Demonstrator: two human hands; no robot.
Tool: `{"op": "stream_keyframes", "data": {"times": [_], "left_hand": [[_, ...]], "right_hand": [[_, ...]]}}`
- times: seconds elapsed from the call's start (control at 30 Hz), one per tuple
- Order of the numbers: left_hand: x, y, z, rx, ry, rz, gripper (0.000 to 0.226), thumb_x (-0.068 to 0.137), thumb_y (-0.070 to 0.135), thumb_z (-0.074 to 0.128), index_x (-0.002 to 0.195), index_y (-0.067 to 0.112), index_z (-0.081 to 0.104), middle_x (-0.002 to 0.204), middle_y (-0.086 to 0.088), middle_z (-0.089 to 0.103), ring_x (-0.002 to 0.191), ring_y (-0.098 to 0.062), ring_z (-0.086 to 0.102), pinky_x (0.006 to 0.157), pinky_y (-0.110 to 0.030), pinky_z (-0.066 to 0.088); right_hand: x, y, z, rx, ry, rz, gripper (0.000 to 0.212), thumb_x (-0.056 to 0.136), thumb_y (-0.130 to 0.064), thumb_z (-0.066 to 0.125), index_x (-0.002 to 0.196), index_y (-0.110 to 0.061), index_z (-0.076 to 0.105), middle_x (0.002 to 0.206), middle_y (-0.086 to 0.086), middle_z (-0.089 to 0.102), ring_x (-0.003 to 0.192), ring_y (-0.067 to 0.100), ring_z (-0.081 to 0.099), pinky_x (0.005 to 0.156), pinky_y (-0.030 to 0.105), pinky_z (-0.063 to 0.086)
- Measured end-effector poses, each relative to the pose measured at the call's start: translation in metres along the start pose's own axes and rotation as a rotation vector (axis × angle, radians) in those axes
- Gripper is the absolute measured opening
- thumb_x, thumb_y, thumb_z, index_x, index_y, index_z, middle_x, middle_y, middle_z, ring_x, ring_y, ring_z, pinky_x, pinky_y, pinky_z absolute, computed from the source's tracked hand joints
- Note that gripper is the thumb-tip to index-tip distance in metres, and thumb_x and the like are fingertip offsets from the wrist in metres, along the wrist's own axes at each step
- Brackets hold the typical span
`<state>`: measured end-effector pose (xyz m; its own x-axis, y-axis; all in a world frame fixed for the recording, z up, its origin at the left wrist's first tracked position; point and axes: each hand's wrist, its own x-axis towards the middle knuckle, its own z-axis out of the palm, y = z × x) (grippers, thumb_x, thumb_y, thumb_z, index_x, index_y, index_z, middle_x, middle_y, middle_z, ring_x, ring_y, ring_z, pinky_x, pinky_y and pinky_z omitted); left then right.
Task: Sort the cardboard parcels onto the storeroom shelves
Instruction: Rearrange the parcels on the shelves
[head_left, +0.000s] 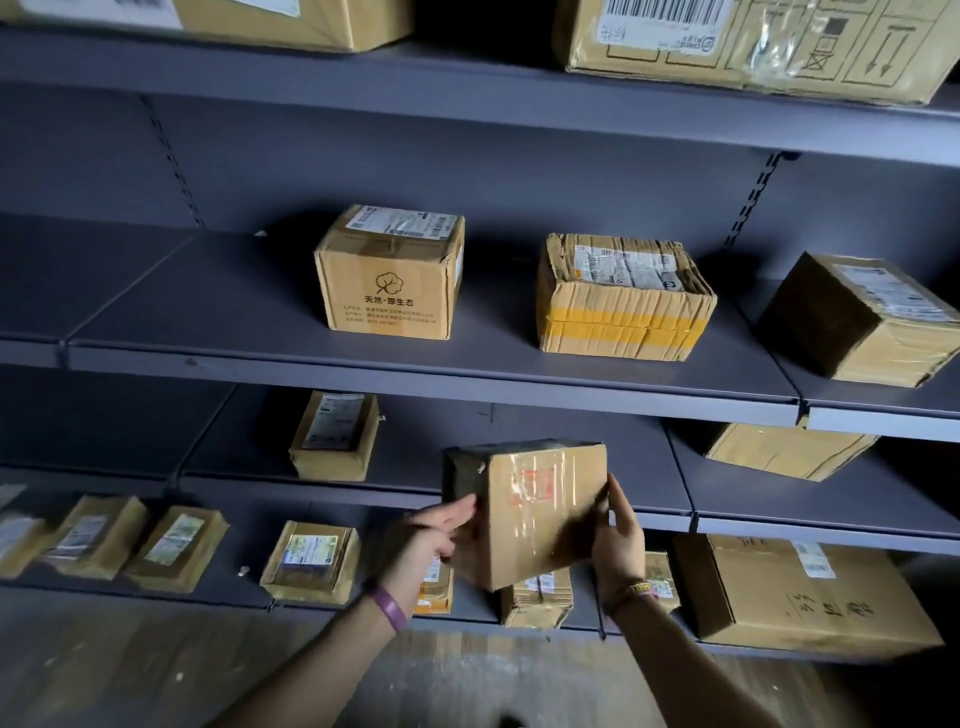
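Note:
A small cardboard parcel, wrapped in clear tape with a red stamp on its face, is held tilted in the air in front of the second-lowest shelf. My left hand presses its left side with straight fingers. My right hand presses its right side, fingers straight along the edge. The parcel sits between both palms, its lower part over parcels on the bottom shelf.
Grey metal shelving fills the view. The middle shelf carries a printed box, a yellow-taped parcel and a dark-sided box. Lower shelves hold several flat parcels and a large box. Big cartons sit on top.

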<state>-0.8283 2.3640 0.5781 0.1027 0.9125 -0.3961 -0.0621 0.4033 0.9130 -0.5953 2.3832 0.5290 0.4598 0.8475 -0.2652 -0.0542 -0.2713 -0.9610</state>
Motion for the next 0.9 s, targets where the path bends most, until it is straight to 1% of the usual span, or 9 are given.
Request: {"op": "stream_keyframes", "data": {"times": [0.1, 0.2, 0.37, 0.47, 0.53, 0.67, 0.73, 0.83, 0.9], "left_hand": [[-0.006, 0.004, 0.011, 0.170, -0.088, 0.121, 0.058, 0.078, -0.021, 0.043, 0.115, 0.015, 0.070, 0.102, 0.010, 0.073, 0.094, -0.007, 0.065, 0.083, -0.020, 0.049], [-0.010, 0.007, 0.018, 0.225, -0.059, 0.179, 0.068, 0.077, -0.015, 0.042, 0.103, 0.040, 0.073, 0.083, 0.016, 0.072, 0.080, 0.003, 0.061, 0.072, -0.011, 0.045], [-0.012, 0.016, 0.019, 0.221, 0.012, 0.288, 0.076, 0.073, -0.028, 0.036, 0.118, 0.029, 0.061, 0.119, 0.018, 0.062, 0.107, 0.017, 0.053, 0.096, -0.006, 0.038], [-0.002, 0.019, 0.006, 0.202, 0.128, 0.289, 0.067, 0.082, -0.023, 0.036, 0.122, 0.026, 0.058, 0.124, 0.014, 0.057, 0.113, 0.012, 0.050, 0.093, -0.007, 0.040], [0.008, 0.019, -0.004, 0.142, 0.172, 0.242, 0.061, 0.089, -0.015, 0.035, 0.123, 0.029, 0.059, 0.125, 0.013, 0.057, 0.115, -0.001, 0.053, 0.093, -0.021, 0.047], [0.028, 0.016, -0.020, 0.035, 0.205, 0.049, 0.034, 0.096, 0.013, 0.044, 0.107, 0.040, 0.063, 0.107, 0.005, 0.069, 0.098, -0.019, 0.066, 0.074, -0.037, 0.057], [0.035, 0.012, -0.023, -0.023, 0.247, -0.085, 0.015, 0.096, 0.028, 0.050, 0.097, 0.034, 0.063, 0.104, -0.005, 0.069, 0.092, -0.024, 0.066, 0.081, -0.046, 0.056], [0.043, 0.004, -0.021, -0.069, 0.307, -0.194, 0.014, 0.096, 0.034, 0.051, 0.093, 0.023, 0.060, 0.106, -0.011, 0.067, 0.094, -0.026, 0.062, 0.089, -0.047, 0.052], [0.043, 0.003, -0.018, -0.095, 0.299, -0.200, 0.016, 0.096, 0.033, 0.051, 0.093, 0.021, 0.060, 0.105, -0.011, 0.067, 0.095, -0.027, 0.062, 0.086, -0.045, 0.052]], "right_hand": [[0.002, 0.007, -0.002, 0.057, 0.027, 0.117, 0.048, 0.102, 0.000, 0.032, 0.139, -0.024, 0.052, 0.137, 0.006, 0.054, 0.121, 0.027, 0.052, 0.103, 0.049, 0.045], [-0.005, 0.008, 0.000, 0.107, 0.021, 0.140, 0.052, 0.099, 0.004, 0.030, 0.137, -0.021, 0.055, 0.121, 0.007, 0.061, 0.096, 0.022, 0.057, 0.072, 0.029, 0.051], [-0.009, 0.007, 0.001, 0.178, 0.006, 0.155, 0.036, 0.099, 0.001, 0.043, 0.132, -0.012, 0.050, 0.121, 0.007, 0.059, 0.106, 0.027, 0.057, 0.070, 0.030, 0.052], [-0.011, -0.002, 0.001, 0.235, -0.037, 0.179, 0.021, 0.092, -0.010, 0.064, 0.109, -0.013, 0.052, 0.101, 0.008, 0.064, 0.078, 0.016, 0.059, 0.045, 0.019, 0.047], [-0.010, -0.007, 0.001, 0.230, -0.104, 0.154, 0.018, 0.090, -0.017, 0.066, 0.106, -0.013, 0.060, 0.095, 0.007, 0.066, 0.073, 0.014, 0.059, 0.052, 0.020, 0.048], [-0.005, -0.013, -0.007, 0.252, -0.181, 0.137, 0.030, 0.095, -0.031, 0.057, 0.117, -0.014, 0.067, 0.101, 0.003, 0.071, 0.096, 0.020, 0.063, 0.083, 0.034, 0.049], [-0.006, -0.016, -0.012, 0.244, -0.231, 0.161, 0.035, 0.095, -0.038, 0.054, 0.122, -0.018, 0.065, 0.115, 0.001, 0.068, 0.108, 0.020, 0.060, 0.092, 0.039, 0.047], [-0.011, -0.017, -0.011, 0.228, -0.253, 0.142, 0.029, 0.094, -0.037, 0.055, 0.114, -0.018, 0.063, 0.120, 0.005, 0.064, 0.115, 0.025, 0.057, 0.089, 0.043, 0.049], [-0.012, -0.015, -0.010, 0.275, -0.236, 0.148, 0.021, 0.092, -0.035, 0.057, 0.102, -0.017, 0.059, 0.119, 0.012, 0.062, 0.116, 0.029, 0.055, 0.096, 0.056, 0.046]]}}
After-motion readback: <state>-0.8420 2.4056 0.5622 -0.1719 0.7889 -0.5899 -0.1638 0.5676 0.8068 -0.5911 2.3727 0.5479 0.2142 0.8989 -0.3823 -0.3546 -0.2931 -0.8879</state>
